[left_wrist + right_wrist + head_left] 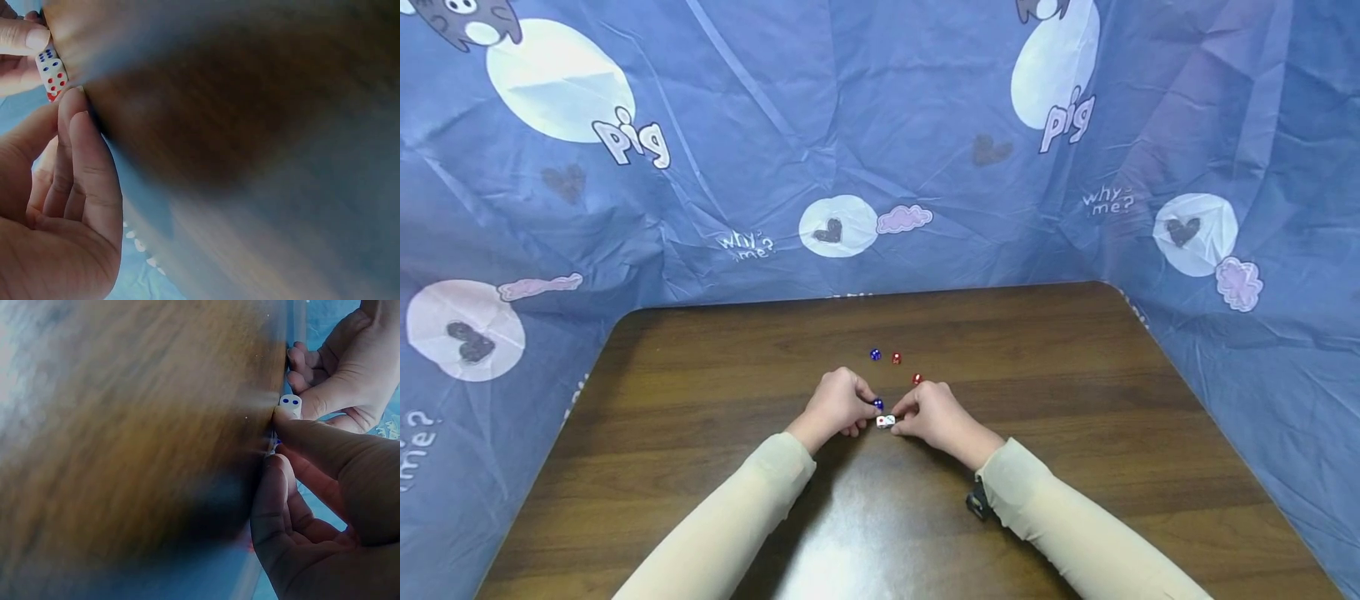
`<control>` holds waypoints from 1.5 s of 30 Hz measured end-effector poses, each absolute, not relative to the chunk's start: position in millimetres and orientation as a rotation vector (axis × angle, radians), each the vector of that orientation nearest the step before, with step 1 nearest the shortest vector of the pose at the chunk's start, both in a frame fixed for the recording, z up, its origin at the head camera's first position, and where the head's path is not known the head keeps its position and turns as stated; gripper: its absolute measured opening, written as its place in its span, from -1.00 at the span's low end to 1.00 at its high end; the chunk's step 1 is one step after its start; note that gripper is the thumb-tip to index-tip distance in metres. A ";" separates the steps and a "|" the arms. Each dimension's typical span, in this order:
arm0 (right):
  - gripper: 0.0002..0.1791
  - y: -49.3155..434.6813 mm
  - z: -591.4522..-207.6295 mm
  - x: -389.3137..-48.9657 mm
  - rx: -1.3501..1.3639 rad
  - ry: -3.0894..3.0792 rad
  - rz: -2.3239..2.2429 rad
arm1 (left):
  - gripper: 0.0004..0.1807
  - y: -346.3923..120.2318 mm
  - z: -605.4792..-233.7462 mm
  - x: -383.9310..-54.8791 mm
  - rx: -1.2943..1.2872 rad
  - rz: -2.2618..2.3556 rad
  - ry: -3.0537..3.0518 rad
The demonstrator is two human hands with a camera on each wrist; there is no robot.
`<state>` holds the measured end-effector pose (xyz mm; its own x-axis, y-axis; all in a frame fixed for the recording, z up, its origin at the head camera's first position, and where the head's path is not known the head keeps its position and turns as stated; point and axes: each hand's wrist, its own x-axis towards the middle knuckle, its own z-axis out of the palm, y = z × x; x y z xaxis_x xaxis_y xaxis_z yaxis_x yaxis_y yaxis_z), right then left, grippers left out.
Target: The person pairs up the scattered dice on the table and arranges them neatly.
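Note:
Two small white dice point(886, 422), one face with red dots and others with blue, sit side by side at the middle of the wooden table point(1045, 350). My left hand point(842, 404) pinches the left end of the pair with thumb and index finger. From the right, thumb and index finger of my right hand point(936, 415) grip the other end, the thumb partly covering a white die point(290, 400) in the right wrist view. Just beyond the pair is a blue die point(877, 404), close to the left fingertips. The left wrist view shows several dotted faces of the white dice point(52, 70).
Farther back lie another blue die point(876, 354), a red die point(897, 358) and a second red die point(917, 378), the latter just behind the right hand. A blue printed cloth point(760, 150) hangs along the table's back and sides. A black band point(977, 502) shows under the right sleeve.

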<state>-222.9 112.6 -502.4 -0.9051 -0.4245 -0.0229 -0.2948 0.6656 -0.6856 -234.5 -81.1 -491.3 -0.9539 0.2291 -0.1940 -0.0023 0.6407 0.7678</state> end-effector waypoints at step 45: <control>-0.73 70.1 -486.4 -301.9 -0.176 2.792 -1.126 | -0.91 -83.4 -496.0 -236.9 0.208 1.228 2.586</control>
